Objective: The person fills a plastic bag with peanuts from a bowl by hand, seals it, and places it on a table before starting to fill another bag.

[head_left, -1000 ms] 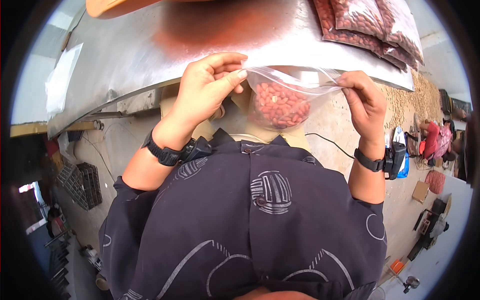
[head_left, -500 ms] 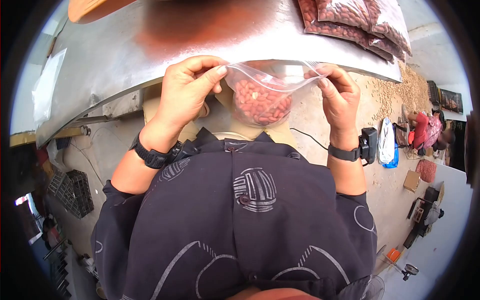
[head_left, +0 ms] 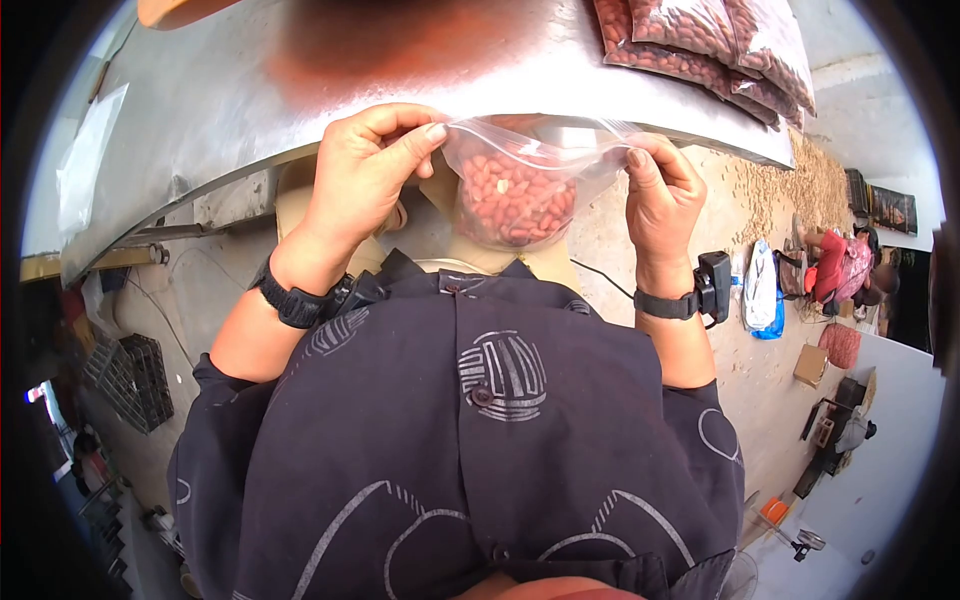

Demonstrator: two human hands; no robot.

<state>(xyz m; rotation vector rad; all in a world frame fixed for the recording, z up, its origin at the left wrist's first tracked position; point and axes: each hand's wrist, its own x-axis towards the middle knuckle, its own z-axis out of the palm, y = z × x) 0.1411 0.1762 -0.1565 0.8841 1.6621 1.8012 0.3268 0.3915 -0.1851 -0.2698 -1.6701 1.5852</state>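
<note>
Between my two hands hangs a clear zip bag partly filled with red-skinned peanuts. My left hand pinches one upper corner of the bag between thumb and fingers. At the opposite corner, my right hand grips the plastic the same way. The bag's top edge is stretched across, with its mouth sagging in the middle. The peanuts rest in the lower part, just off the near edge of the metal table and over my lap.
Filled bags of peanuts are stacked on the table's right end. An orange object lies at the far left. Peanuts in shell cover the floor on the right, near a person in red. Black crates stand at left.
Both hands keep hold of the bag's corners. The right hand has come slightly closer to the left, and the whole view has shifted a little.
</note>
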